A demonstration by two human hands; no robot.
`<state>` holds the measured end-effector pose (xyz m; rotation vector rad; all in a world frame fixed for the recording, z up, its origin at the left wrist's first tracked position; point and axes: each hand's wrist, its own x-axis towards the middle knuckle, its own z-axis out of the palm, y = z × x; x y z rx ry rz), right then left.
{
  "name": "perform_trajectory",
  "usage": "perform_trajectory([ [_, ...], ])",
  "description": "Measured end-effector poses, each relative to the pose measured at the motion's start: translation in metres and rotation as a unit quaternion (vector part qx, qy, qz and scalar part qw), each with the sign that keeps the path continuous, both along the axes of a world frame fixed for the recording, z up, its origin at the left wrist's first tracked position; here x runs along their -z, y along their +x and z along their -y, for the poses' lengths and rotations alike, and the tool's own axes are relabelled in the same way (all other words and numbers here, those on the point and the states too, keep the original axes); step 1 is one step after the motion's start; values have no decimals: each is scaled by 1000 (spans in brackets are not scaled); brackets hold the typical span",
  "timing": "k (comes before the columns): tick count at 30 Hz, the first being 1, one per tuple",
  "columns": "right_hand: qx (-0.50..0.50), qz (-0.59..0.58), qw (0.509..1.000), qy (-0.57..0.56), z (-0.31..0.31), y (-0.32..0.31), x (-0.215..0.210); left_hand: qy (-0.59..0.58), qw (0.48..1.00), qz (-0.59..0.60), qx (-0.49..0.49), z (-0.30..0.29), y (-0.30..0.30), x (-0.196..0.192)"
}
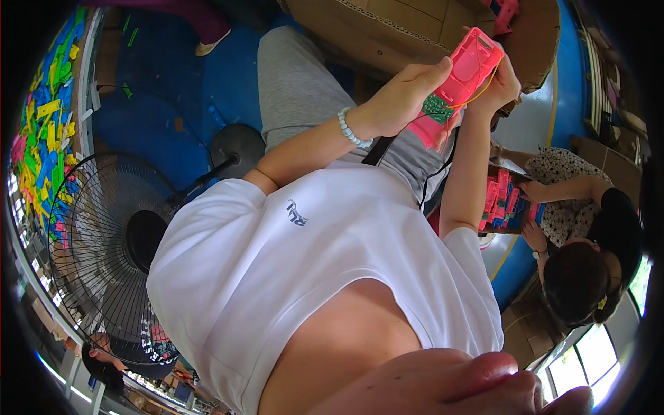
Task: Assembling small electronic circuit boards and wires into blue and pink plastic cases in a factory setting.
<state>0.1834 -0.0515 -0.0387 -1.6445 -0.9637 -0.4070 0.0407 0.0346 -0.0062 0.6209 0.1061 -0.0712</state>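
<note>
- Both our hands grasp one thing: the left hand (402, 99), thumb along the left edge, and the right hand (505, 86), wrapped around the right side, hold up a long, bright pink, hollow plastic casing (472, 66) above our lap.
- Toward its lower end lies a small green circuit board (437, 108); a thin yellow-orange wire (486, 88) bows past the right rim. Whether the board is seated, we cannot tell.
- To work well here, we should grip the side walls, steady the board lightly and keep slack wire inside the rim — a trapped loop could pinch or pull loose.
- Just beyond the hands sits a large, open brown cardboard box (346, 34), the nearest edge we might knock.
- To our right, a co-worker (619, 214) has hands at stacked pink plastic parts (499, 194), so that elbow should stay close.
- The wider gap is leftward — blue floor (162, 62) stretches there, with a black, round-caged fan (145, 238) nearer our shoulder.
</note>
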Motion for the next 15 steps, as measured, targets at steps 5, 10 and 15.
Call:
perform_trajectory([
  [5,-128,-392,906,91,10,-25,10,180,982,32,-37,-14,-1,23],
  [10,-209,-454,863,74,30,-33,-6,238,969,43,-59,-25,-2,40],
  [15,-220,-456,856,104,22,-50,-18,318,944,40,-76,-26,-2,53],
])
